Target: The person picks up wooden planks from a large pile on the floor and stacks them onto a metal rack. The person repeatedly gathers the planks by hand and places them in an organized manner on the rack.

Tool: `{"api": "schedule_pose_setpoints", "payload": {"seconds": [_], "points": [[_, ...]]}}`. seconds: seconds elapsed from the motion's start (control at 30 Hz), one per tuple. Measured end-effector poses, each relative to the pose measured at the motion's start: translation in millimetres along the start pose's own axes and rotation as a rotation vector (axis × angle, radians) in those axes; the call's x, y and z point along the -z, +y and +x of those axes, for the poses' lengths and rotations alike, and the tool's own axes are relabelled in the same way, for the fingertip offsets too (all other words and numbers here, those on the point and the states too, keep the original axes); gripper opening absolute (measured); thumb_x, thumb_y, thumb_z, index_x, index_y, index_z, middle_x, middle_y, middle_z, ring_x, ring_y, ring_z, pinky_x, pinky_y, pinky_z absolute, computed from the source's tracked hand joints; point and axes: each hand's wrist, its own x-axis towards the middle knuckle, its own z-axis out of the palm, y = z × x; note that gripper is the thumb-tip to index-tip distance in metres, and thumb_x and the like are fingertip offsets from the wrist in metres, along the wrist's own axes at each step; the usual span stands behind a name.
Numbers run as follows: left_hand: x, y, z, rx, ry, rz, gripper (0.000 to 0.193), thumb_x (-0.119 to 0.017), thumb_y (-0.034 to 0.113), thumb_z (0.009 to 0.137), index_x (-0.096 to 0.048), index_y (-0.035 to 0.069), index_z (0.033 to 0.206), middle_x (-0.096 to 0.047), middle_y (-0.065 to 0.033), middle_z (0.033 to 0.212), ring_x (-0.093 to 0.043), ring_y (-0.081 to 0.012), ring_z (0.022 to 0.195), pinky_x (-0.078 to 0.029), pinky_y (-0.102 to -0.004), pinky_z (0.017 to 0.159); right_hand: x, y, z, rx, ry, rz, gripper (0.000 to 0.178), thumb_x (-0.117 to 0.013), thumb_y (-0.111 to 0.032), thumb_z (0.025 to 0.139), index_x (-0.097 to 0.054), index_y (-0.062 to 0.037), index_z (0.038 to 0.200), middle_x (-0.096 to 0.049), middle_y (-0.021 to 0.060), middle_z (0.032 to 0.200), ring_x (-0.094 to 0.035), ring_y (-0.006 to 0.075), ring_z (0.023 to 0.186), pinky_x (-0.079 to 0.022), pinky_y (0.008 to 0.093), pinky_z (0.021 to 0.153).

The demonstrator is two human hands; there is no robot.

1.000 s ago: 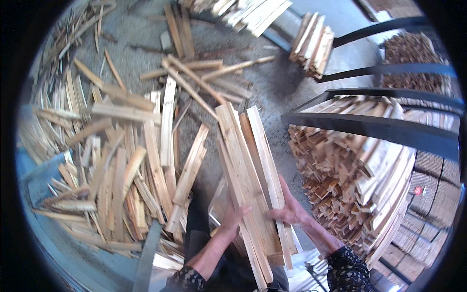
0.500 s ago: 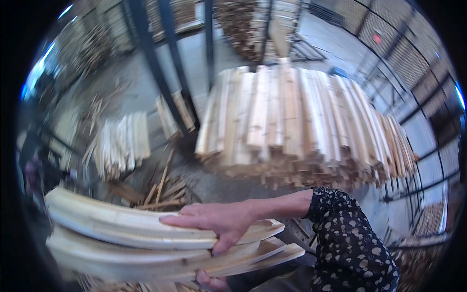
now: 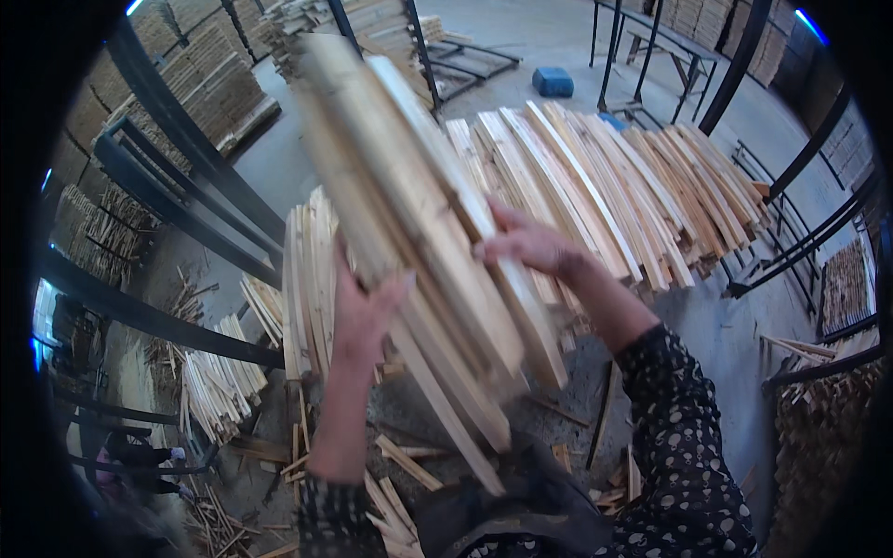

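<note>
Both my hands grip a bundle of several pale wooden boards [image 3: 423, 219], held up and slanting from the far left toward my body. My left hand [image 3: 365, 312] is closed on its left side, the thumb over the boards and the other fingers partly hidden. My right hand [image 3: 530, 244] clasps the right side, its thumb on an outer board. The bundle is blurred by motion. Just beyond it lies a wide pile of similar boards [image 3: 595, 186], partly covered by the bundle.
Dark metal posts [image 3: 186, 149] rise at the left. A smaller board pile [image 3: 219, 381] lies at lower left, near a person [image 3: 139, 460]. Scrap wood [image 3: 409, 462] litters the floor. A blue container [image 3: 553, 82] stands beyond the pile, with metal frames [image 3: 651, 46] behind.
The boards have swung from lying crosswise at lower left to slanting away from me over the pile. Both hands now show on the bundle's sides. The view has shifted too.
</note>
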Motion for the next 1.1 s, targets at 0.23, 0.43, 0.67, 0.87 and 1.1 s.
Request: {"api": "schedule_pose_setpoints", "payload": {"seconds": [0.23, 0.43, 0.67, 0.87, 1.1], "points": [[73.5, -172.4, 119.7, 0.006, 0.256, 0.677, 0.067, -0.054, 0.017, 0.078, -0.02, 0.001, 0.134, -0.041, -0.0215, 0.124, -0.043, -0.0301, 0.113, -0.036, -0.0337, 0.094, 43.0, 94.7, 15.1, 0.018, 0.544, -0.91, 0.052, -0.05, -0.008, 0.071, -0.041, 0.0019, 0.121, -0.038, 0.0261, 0.123, -0.037, 0.0378, 0.115, -0.029, 0.0361, 0.099], [107.3, -163.2, 59.8, 0.16, 0.437, 0.384, 0.05, -0.05, 0.011, 0.081, -0.033, -0.001, 0.127, -0.04, -0.02, 0.126, -0.042, -0.0288, 0.114, -0.036, -0.0357, 0.095, -8.4, 73.1, -16.6, 0.098, 0.612, -0.882, 0.042, -0.054, -0.015, 0.077, -0.049, -0.0053, 0.118, -0.037, 0.0228, 0.126, -0.033, 0.035, 0.12, -0.027, 0.0455, 0.101], [55.8, -151.1, -89.0, -0.206, 0.231, 0.725, 0.075, -0.064, 0.041, 0.069, -0.036, -0.002, 0.124, -0.031, -0.0244, 0.129, -0.032, -0.037, 0.12, -0.028, -0.0445, 0.098, -29.0, 14.7, 119.8, 0.378, 0.29, -1.296, 0.044, -0.05, -0.049, 0.079, -0.054, -0.0231, 0.115, -0.037, 0.0108, 0.131, -0.024, 0.0344, 0.126, -0.014, 0.0564, 0.1], [23.2, -163.2, -132.7, -0.265, 0.015, 1.187, 0.066, -0.071, 0.046, 0.059, -0.052, 0.013, 0.113, -0.023, -0.0267, 0.131, -0.024, -0.0418, 0.121, -0.023, -0.0545, 0.093, -13.4, 51.5, 189.8, -0.111, -0.224, -1.551, 0.039, -0.042, -0.047, 0.081, -0.06, -0.0166, 0.098, -0.045, 0.0041, 0.122, -0.027, 0.0263, 0.125, -0.028, 0.055, 0.096], [82.7, -206.8, -61.0, -0.601, 0.313, 1.119, 0.022, -0.062, 0.006, 0.071, -0.055, 0.013, 0.091, -0.036, -0.0189, 0.127, -0.036, -0.0346, 0.118, -0.036, -0.0386, 0.098, 55.6, 87.6, 76.0, 0.253, 0.26, -1.382, 0.031, -0.044, -0.033, 0.08, -0.057, -0.0137, 0.101, -0.049, 0.0047, 0.117, -0.032, 0.0296, 0.12, -0.032, 0.0424, 0.094]]}}
